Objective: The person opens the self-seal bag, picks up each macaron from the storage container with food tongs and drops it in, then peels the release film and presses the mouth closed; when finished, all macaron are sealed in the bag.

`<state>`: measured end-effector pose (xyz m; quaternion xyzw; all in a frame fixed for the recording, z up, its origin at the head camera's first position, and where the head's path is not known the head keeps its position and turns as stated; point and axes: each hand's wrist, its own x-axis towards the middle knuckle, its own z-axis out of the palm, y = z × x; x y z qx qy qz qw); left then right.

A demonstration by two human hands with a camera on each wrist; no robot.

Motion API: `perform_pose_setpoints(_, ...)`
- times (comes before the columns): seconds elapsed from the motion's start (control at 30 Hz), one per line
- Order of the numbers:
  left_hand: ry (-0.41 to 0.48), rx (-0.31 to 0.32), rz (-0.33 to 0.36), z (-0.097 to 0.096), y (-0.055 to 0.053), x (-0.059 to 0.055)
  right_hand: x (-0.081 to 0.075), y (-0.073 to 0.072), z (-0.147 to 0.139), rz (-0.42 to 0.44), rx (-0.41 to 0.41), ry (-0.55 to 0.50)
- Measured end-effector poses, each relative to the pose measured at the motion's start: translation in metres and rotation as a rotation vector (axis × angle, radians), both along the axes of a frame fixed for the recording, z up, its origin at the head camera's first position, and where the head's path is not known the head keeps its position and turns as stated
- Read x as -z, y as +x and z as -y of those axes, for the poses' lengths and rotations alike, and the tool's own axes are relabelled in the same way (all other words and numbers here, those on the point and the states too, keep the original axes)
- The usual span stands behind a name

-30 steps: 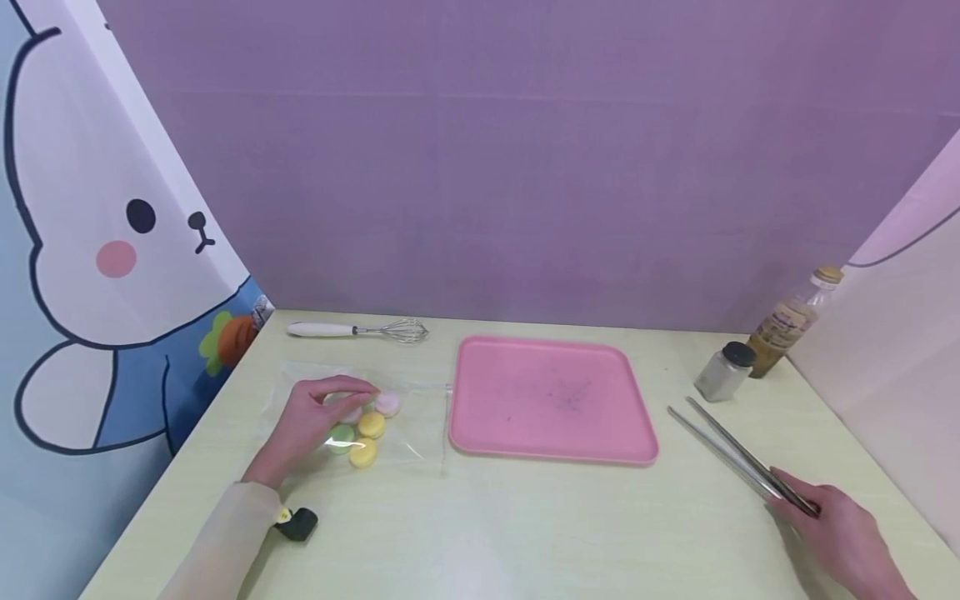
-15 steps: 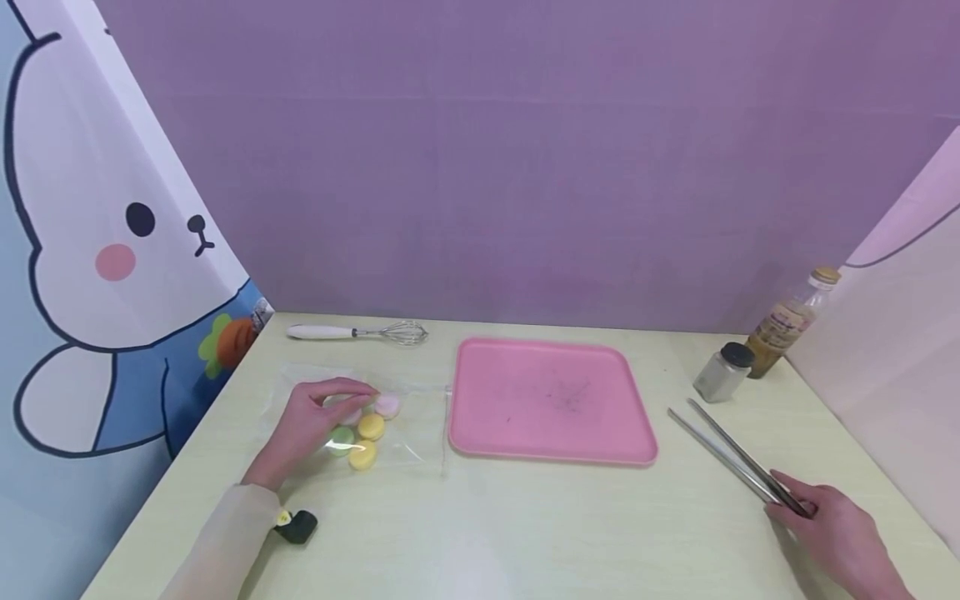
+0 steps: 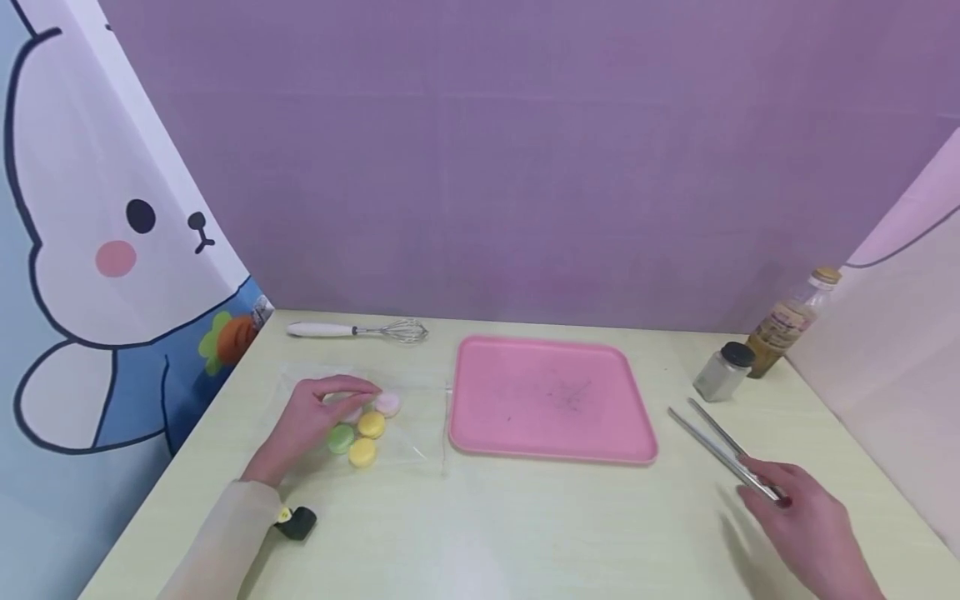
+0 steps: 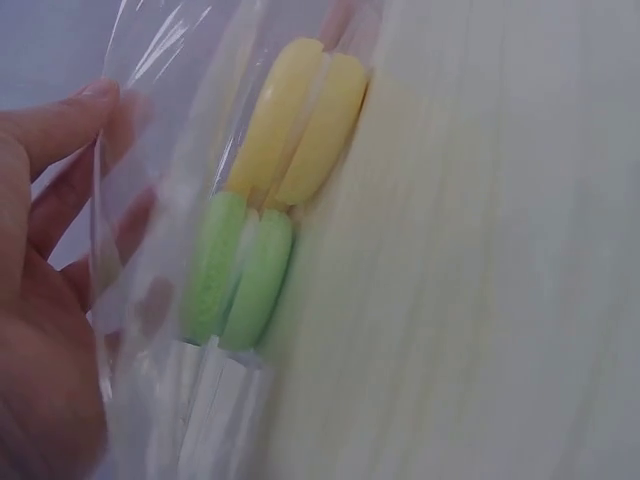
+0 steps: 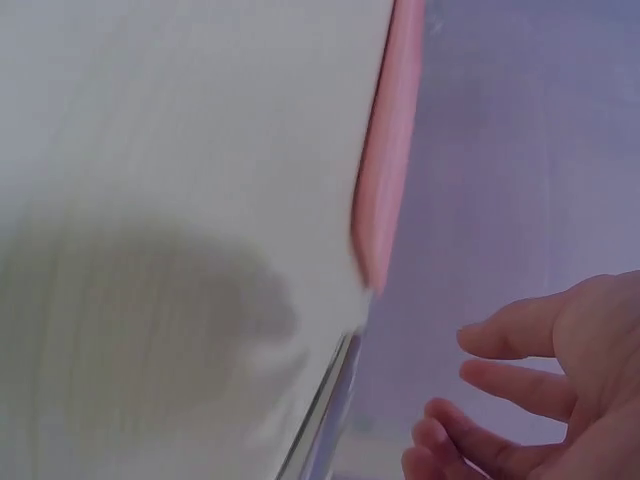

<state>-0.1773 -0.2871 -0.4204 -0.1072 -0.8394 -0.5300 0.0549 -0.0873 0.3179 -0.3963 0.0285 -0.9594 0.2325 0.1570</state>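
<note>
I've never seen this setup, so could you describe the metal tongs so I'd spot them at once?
Find the pink tray, then look right of it, toward the right hand. The tongs there are two slim silvery arms, spread apart at the far tips. Long and narrow, they look unlike the capped jar and bottle beyond.

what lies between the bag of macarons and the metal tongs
The pink tray lies between the clear bag and the metal tongs, with a strip of bare tabletop between tray and tongs, as the head view shows.

Tray (image 3: 551, 400) between bag (image 3: 420, 429) and tongs (image 3: 721, 452), whisk (image 3: 355, 331) behind bag
</note>
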Motion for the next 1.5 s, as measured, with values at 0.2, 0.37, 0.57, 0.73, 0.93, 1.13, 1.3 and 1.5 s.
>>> perform_pose_setpoints(0.2,-0.044,-0.021,0.071,-0.002,0.000,0.002,0.000,0.007,0.046,-0.087,-0.151,-0.041)
perform_pose_setpoints(0.37,-0.074,0.002,0.058,-0.005,-0.003,0.000,0.004,0.010,0.081,-0.123,-0.246,-0.098)
perform_pose_setpoints(0.57,-0.145,0.024,0.030,-0.011,-0.013,-0.008,0.003,0.013,0.116,-0.043,-0.322,-0.211)
perform_pose_setpoints(0.73,-0.209,0.059,0.014,-0.017,-0.022,-0.013,0.005,0.011,0.137,0.090,-0.416,-0.291)
perform_pose_setpoints(0.93,-0.247,0.102,-0.014,-0.023,-0.032,-0.018,0.003,0.009,0.164,0.317,-0.533,-0.452)
perform_pose_setpoints(1.13,-0.282,0.115,-0.047,-0.026,-0.045,-0.017,0.002,0.004,0.202,0.612,-0.535,-0.789)
perform_pose_setpoints(1.3,-0.309,0.127,-0.041,-0.034,-0.057,-0.015,0.010,0.000,0.232,0.746,-0.537,-1.040)
perform_pose_setpoints(1.5,-0.376,0.127,0.022,-0.045,-0.067,-0.012,0.018,-0.007,0.264,0.865,-0.457,-1.237)
